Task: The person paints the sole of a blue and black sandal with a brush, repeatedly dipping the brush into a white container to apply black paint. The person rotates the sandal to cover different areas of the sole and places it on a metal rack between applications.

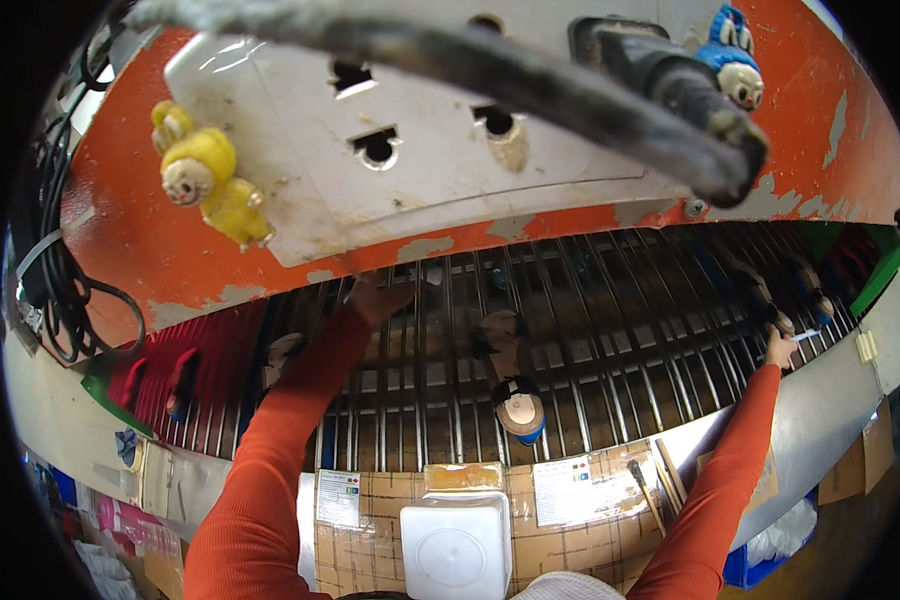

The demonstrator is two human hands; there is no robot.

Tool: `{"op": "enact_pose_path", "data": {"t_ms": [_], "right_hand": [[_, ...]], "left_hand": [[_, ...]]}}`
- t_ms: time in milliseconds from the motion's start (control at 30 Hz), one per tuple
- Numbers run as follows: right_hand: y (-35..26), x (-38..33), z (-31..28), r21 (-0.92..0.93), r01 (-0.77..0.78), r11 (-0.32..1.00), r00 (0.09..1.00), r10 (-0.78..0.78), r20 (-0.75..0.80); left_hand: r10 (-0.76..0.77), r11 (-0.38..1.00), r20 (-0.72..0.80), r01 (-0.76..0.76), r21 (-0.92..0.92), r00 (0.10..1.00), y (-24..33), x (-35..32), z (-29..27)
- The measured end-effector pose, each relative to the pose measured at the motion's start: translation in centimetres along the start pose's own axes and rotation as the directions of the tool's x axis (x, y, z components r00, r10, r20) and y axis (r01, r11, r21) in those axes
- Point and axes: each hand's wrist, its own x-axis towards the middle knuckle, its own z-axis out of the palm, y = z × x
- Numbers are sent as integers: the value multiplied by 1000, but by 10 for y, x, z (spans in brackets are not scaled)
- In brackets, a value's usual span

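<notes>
Chipped orange panel [805, 120], pale ledge [838, 410] below, brownish floor [838, 540] lower right

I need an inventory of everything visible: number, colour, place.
Orange panel: one, orange, top
Socket plate: one, white, on this panel
Plug: one, black, upper right
Thick cable: one, dark grey, across top
Figurines: two, one yellow upper left, one blue upper right
Cable bundle: one, black, left
Rods: many, silver, across middle
Shoe-shaped pieces: at least four, tan and dark, over the rods
Cardboard sheet: one, brown, lower middle
Labels: two, white, on the cardboard
Tub: one, white, bottom middle
Brush: one, dark-tipped, right of tub
Bin: one, blue, lower right
Corner clutter: uncountable, mixed colours, lower left
Left hand: one, bare, over the rods
Right hand: one, bare, by the right-hand pieces
Sleeves: two, orange-red, below hands
</notes>
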Motion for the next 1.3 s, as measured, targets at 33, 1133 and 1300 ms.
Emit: {"op": "enact_pose_path", "data": {"t_ms": [33,1133,1300], "right_hand": [[-3,-2,-4,88,-46,995,999,46,-6],[-123,-181,-202,-136,593,794,800,-600,-16],[-109,-269,-313,289,598,748,788,-614,-42]], "left_hand": [[-19,995,-5,19,93,1000,1,-24,-13],[56,727,151,-143,671,987,-1,-330,-63],[-83,849,316,-99,519,945,-24,-376,-65]]}}
